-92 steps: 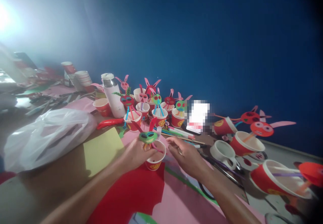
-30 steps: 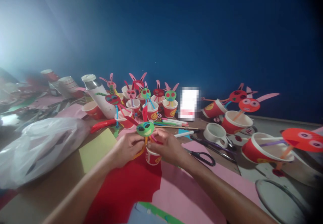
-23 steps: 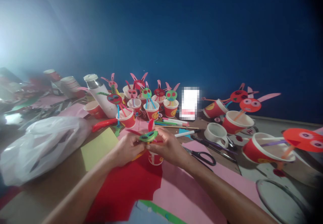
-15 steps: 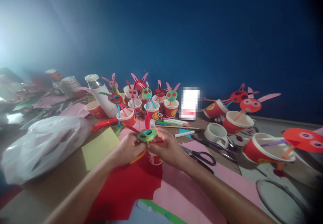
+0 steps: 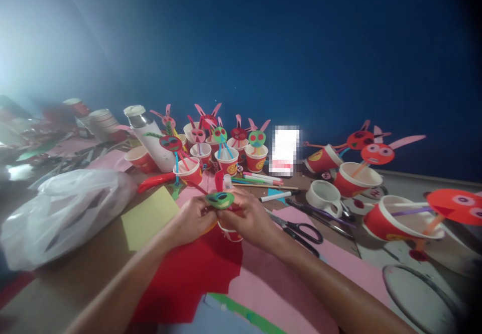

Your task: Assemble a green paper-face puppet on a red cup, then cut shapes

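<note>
A green paper face [image 5: 221, 200] with dark eyes and long red ears is held between my two hands, above the red and pink paper. My left hand [image 5: 196, 219] is closed on the left, its thumb and fingers pinched at the face's lower edge. From the other side my right hand [image 5: 250, 218] is closed on it too, thumb toward the middle. Right below the face is a red paper cup [image 5: 230, 233], mostly covered by my fingers. Whether either hand also grips the cup I cannot tell. A bit of yellow strip [image 5: 211, 227] shows under my left fingers.
Several paper cups with paper faces [image 5: 257, 142] stand along the back and right. Black-handled scissors [image 5: 307, 232], a white mug [image 5: 324, 198] and pens [image 5: 280, 196] lie to the right. A plastic bag [image 5: 71, 213], yellow paper [image 5: 150, 218] and a white bottle [image 5: 152, 140] are left.
The green face tips slightly and my fingers close in beneath it, covering more of the yellow strip. The camera view has shifted a little.
</note>
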Available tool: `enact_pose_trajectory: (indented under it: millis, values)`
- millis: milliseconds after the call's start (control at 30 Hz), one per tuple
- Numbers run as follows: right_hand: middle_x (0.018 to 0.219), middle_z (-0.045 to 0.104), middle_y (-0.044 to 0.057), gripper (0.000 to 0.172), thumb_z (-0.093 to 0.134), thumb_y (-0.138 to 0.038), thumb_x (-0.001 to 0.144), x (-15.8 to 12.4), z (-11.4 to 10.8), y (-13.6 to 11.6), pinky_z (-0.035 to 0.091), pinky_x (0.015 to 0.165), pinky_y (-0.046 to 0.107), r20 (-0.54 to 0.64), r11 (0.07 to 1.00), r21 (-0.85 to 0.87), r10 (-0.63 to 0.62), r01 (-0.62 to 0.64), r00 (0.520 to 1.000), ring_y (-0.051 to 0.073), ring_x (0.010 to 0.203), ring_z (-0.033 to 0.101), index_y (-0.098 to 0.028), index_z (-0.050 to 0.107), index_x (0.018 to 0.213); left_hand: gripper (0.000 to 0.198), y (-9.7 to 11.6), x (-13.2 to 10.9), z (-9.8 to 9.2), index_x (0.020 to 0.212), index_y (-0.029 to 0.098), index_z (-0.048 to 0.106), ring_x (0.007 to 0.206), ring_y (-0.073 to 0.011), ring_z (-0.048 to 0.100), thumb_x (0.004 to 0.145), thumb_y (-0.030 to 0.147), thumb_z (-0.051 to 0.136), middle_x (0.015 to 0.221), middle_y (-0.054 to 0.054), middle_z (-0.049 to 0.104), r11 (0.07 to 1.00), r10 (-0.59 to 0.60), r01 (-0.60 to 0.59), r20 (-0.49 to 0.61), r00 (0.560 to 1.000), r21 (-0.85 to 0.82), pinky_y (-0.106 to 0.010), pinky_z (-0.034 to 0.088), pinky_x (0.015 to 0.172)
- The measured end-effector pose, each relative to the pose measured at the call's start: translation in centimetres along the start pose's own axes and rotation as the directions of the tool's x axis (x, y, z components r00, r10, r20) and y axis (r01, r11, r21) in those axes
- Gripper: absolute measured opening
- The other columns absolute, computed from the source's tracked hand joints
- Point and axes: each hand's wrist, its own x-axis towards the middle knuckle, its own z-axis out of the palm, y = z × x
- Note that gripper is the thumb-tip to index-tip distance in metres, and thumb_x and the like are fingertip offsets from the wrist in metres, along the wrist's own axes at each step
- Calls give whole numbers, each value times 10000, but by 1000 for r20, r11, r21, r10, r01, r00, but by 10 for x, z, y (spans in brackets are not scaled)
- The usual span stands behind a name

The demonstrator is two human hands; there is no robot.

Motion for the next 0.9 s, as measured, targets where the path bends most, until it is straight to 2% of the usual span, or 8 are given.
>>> enact_pose_trajectory:
  millis: [133,233,367,567,700,900]
  values:
    - [848,646,7,123,532,-161,809,0,-3,1,420,737,267,2,999,7,38,-38,999,177,804,571,-213,635,852,212,-2,-1,-1,850,130,656,808,-181,611,754,122,467,853,-45,679,1000,10,-10,34,999,6,-264,479,752]
    - [765,619,-7,107,514,-165,797,0,-5,3,407,629,239,-4,997,-4,79,-79,997,155,693,544,-204,613,807,154,-7,-2,-4,780,138,640,728,-153,595,771,146,486,785,-30,656,998,6,-8,38,999,55,-227,464,661]
    - [597,486,-44,84,496,-183,774,-1,-7,5,304,486,222,-37,990,-29,139,-140,990,110,516,401,-190,559,719,164,-10,-3,-9,787,150,639,716,-138,579,814,195,483,793,-24,646,995,17,-26,87,996,97,-223,441,661]
    - [501,294,-72,223,484,-187,745,0,-11,3,208,445,221,-51,987,-35,157,-159,986,87,466,285,-202,378,549,145,-4,-4,-15,835,160,638,781,-160,589,806,245,525,846,-36,636,993,-49,27,195,980,113,-255,450,716]
    - [508,333,-64,218,489,-198,746,-1,-12,3,237,467,222,-68,986,-43,161,-164,985,95,483,325,-207,380,558,139,-5,-5,-15,856,157,618,755,-154,588,776,247,550,881,-45,623,987,-68,32,219,973,160,-256,468,683]
    - [532,388,-49,193,498,-209,747,-2,-13,3,250,471,219,-78,984,-60,163,-168,983,112,511,379,-209,409,576,170,0,-6,-17,892,164,609,823,-171,602,740,223,562,946,-56,633,983,-61,10,269,961,186,-268,484,725]
